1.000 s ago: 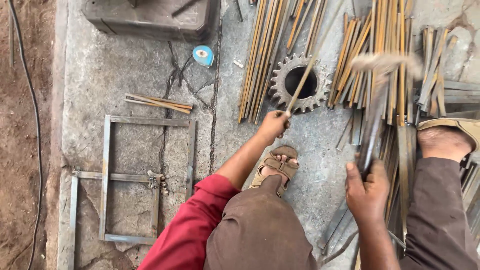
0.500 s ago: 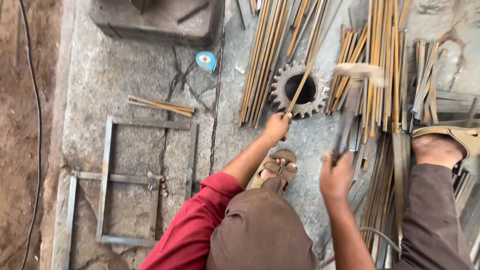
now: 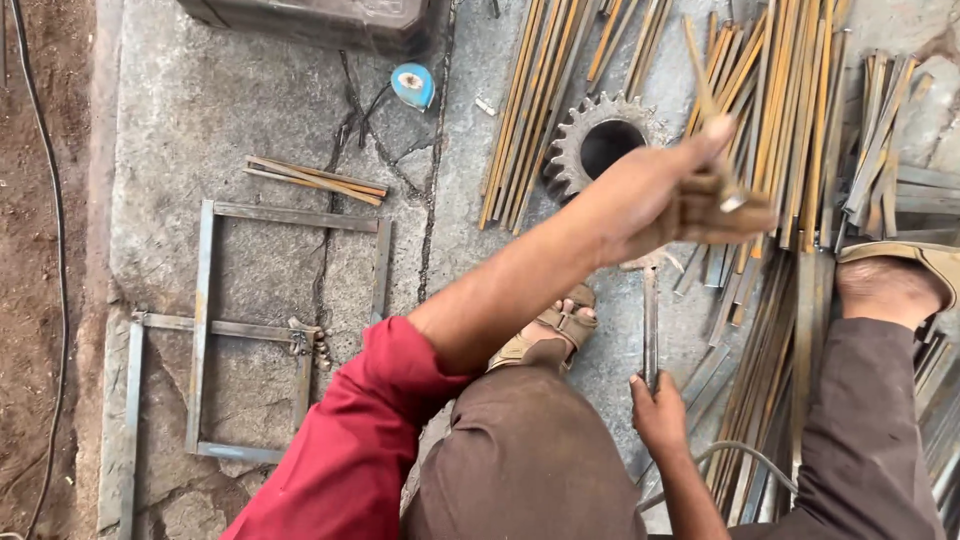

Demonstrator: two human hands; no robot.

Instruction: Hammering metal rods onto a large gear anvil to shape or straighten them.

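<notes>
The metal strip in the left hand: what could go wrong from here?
The left hand holds the metal strip bare, so its edges may cut the fingers. The hammer in the right hand could strike the sandalled foot close beside it. Loose strips underfoot may cause slipping.

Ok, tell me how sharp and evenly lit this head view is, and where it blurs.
Head view: soft, even daylight, no hard shadows or glare. The raised left hand and the thin rusty metal strip it grips are smeared by motion and closeness. The right hand on the grey metal hammer handle is fairly sharp, as are the round toothed steel gear and the welded grey angle-iron frame.
</notes>
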